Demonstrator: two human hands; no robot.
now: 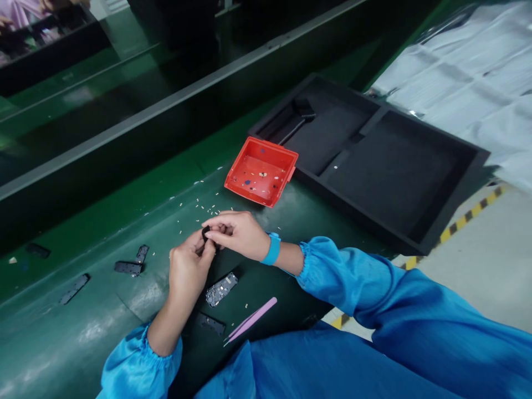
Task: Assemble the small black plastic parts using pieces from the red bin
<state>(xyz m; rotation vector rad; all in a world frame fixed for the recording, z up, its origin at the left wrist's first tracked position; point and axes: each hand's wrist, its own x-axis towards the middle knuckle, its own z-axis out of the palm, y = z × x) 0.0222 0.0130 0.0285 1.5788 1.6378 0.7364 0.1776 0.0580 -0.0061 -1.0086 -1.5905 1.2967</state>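
Note:
My left hand [189,269] and my right hand [236,234] meet over the green mat, fingers closed on a small black part [205,233]. Most of that part is hidden by the fingers, so its exact kind does not show. A blue band circles my right wrist. Just below the hands lies a dark circuit board [221,289] with small components on it. Pink tweezers [251,321] rest nearer my body, their tips pointing left. Beside them is a black flat piece [211,323]. Beyond my hands sits a red open box [261,172] with tiny bits inside.
A large black tray [399,172] with compartments stands at the right, under the red box's far side. Several black pieces [128,267] lie at left on the green mat [95,332]. Tiny pale bits scatter near the box. A metal rail [178,100] crosses behind.

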